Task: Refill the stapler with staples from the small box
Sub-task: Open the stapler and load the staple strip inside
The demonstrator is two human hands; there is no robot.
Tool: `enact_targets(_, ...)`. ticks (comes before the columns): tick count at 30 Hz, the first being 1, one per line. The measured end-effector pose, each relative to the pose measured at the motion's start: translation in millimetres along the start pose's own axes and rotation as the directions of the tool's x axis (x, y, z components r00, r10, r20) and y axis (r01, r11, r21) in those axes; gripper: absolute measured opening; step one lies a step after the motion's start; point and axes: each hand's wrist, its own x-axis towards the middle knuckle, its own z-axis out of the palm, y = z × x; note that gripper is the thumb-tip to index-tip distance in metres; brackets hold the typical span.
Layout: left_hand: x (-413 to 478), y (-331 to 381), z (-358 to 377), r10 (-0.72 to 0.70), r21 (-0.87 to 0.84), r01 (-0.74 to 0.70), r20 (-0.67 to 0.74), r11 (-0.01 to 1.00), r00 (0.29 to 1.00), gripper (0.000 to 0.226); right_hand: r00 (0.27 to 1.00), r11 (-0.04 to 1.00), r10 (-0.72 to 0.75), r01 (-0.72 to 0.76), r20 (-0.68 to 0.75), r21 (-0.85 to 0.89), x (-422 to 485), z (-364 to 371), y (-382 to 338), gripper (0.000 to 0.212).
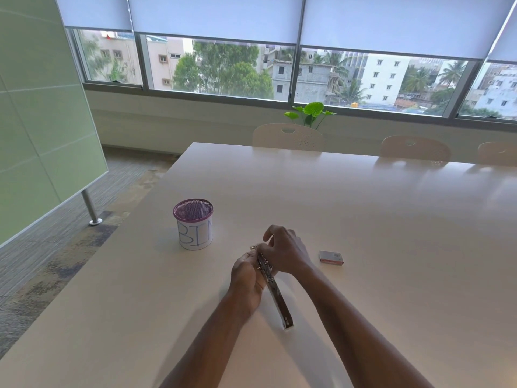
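Pale, glossy laminate covers the long table [349,208] where a person works with both bare hands. The stapler [275,292], a slim metal one, lies opened out lengthwise between the forearms, its near end resting on the tabletop and its far end raised into the hands. The left hand [247,278] is closed around the stapler's upper part from the left side. The right hand [284,252] arches over the far end with fingers curled down onto it; whether it pinches staples or only the metal is hard to make out, since the fingertips hide that spot. A small glint of metal shows just beyond the knuckles.

The small box [331,257], flat with a reddish edge, lies on the table to the right of the hands, near but apart from them. To the left stands a mesh cup [193,224] with a purple rim and a white paper label lettered "BIN". Cream chairs [288,137] line the far side below a wide window.
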Motion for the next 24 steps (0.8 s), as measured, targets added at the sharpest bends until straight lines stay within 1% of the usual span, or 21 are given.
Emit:
enact_targets(1, 0, 0, 0, 0.001, -0.007, -0.001, 0.006, 1.0, 1.0, 0.029, 1.0, 1.0, 0.007, -0.007, -0.006, 0.012, 1, 1, 1, 0.022)
enact_targets(2, 0, 1, 0, 0.003, -0.021, -0.003, 0.009, 1.0, 1.0, 0.029, 1.0, 0.998, 0.012, -0.013, 0.01, 0.061, 2, 0, 3, 0.022)
enact_targets(4, 1, 2, -1, 0.0, -0.065, 0.0, -0.007, 0.998, 1.0, 0.025, 0.994, 0.955, 0.015, -0.046, 0.107, 0.294, 4, -8, 8, 0.024)
enact_targets(5, 1, 3, -1, -0.008, -0.083, 0.006, -0.016, 0.997, 1.0, 0.023, 0.985, 0.913, -0.006, -0.065, 0.173, 0.402, 2, -15, 12, 0.025)
enact_targets(6, 1, 3, -2, -0.015, -0.094, 0.013, -0.018, 0.996, 1.0, 0.023, 0.972, 0.88, -0.048, -0.068, 0.231, 0.47, -1, -23, 17, 0.024)
enact_targets(7, 1, 4, -2, -0.018, -0.096, 0.016, -0.02, 0.995, 1.0, 0.023, 0.957, 0.866, -0.098, -0.053, 0.273, 0.498, -4, -29, 23, 0.022)
enact_targets(9, 3, 3, -5, -0.015, -0.082, 0.014, -0.017, 0.997, 1.0, 0.025, 0.934, 0.856, -0.178, -0.007, 0.309, 0.516, -9, -35, 34, 0.022)
enact_targets(10, 5, 2, -6, -0.018, -0.071, 0.017, -0.017, 0.997, 1.0, 0.026, 0.929, 0.853, -0.196, 0.004, 0.315, 0.522, -10, -34, 37, 0.024)
enact_targets(14, 10, 1, -10, -0.048, -0.012, 0.047, -0.021, 0.999, 0.999, 0.035, 0.933, 0.849, -0.21, 0.025, 0.293, 0.528, -13, -28, 36, 0.028)
enact_targets(18, 6, 2, -6, -0.028, -0.021, 0.028, -0.008, 0.999, 1.0, 0.035, 0.956, 0.866, -0.216, 0.095, 0.196, 0.49, -13, -22, 31, 0.021)
enact_targets(20, 6, 2, -6, -0.021, -0.031, 0.021, 0.0, 0.999, 1.0, 0.033, 0.972, 0.88, -0.194, 0.113, 0.133, 0.462, -12, -16, 29, 0.021)
enact_targets(22, 7, 1, -7, -0.023, -0.048, 0.023, 0.009, 0.999, 1.0, 0.032, 0.98, 0.905, -0.182, 0.137, 0.075, 0.403, -9, -10, 29, 0.019)
enact_targets(24, 7, 1, -8, -0.033, -0.051, 0.034, 0.02, 0.998, 0.999, 0.032, 0.983, 0.94, -0.184, 0.171, 0.018, 0.296, -6, -5, 30, 0.013)
